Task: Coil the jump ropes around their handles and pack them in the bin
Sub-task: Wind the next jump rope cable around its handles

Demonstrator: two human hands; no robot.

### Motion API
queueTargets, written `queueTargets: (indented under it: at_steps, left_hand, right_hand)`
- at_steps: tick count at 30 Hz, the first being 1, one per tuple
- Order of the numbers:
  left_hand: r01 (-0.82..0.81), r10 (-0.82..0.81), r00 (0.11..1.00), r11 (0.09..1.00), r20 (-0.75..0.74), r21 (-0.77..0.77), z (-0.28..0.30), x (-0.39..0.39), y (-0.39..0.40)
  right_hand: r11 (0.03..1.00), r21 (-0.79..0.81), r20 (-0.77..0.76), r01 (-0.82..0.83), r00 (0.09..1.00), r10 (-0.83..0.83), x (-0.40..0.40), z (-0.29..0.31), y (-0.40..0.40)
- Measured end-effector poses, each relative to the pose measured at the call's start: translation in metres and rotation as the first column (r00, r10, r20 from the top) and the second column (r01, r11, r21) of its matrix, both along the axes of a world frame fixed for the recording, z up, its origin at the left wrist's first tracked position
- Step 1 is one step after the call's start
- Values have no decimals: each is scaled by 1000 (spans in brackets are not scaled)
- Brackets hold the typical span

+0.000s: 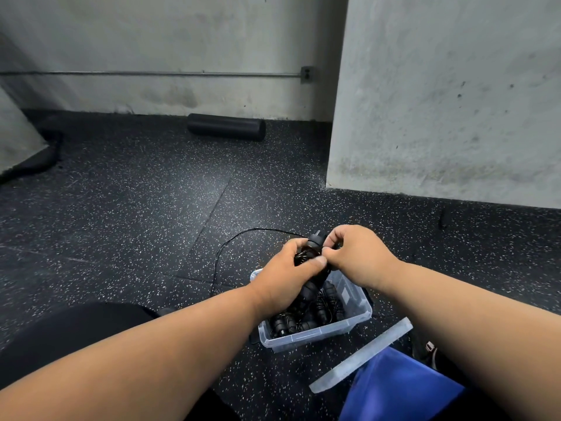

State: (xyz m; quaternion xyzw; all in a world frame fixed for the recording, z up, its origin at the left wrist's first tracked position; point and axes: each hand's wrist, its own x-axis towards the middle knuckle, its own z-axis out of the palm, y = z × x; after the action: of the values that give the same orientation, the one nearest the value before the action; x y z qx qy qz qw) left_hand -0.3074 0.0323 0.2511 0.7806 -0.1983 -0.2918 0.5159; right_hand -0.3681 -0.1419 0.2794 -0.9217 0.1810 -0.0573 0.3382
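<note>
Two bare hands work a black jump rope above a clear plastic bin (pixel 315 334) on a speckled rubber floor (pixel 127 214). The left hand (pixel 285 275) grips the handles (pixel 314 246) with fingers and thumb curled round them, coils of thin cord already wound about the bundle just under its thumb. The right hand (pixel 355 253), touching the left at the fingertips, pinches the cord against the top of the handles. From there the loose cord (pixel 230 241) arcs out beyond the left hand and drops to the floor, running back toward the bin. Directly beneath both hands, the bin holds several more black ropes (pixel 306 314), coiled on their handles. The bin's lid (pixel 361 357) lies on the floor below the right forearm, beside a blue cloth (pixel 400 387). Far beyond the hands, a black foam roller (pixel 226 127) rests against the concrete wall (pixel 151 41).
</note>
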Motion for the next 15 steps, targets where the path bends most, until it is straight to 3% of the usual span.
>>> queueTargets:
  at_steps: [4,10,15]
  left_hand:
    - [162,-174,982,977,79,137,2,-3,6]
    - [175,-249,940,939,233,296,0,-3,8]
    - [139,-320,862,895,394,424,8,6,6]
  right_hand:
    - [993,-55,29,-100,994,102,-2,-2,-10]
    - [832,-440,-35,-336,933,359,-2,-1,-11]
    - [742,-595,13,-309,919,393,4,12,-19]
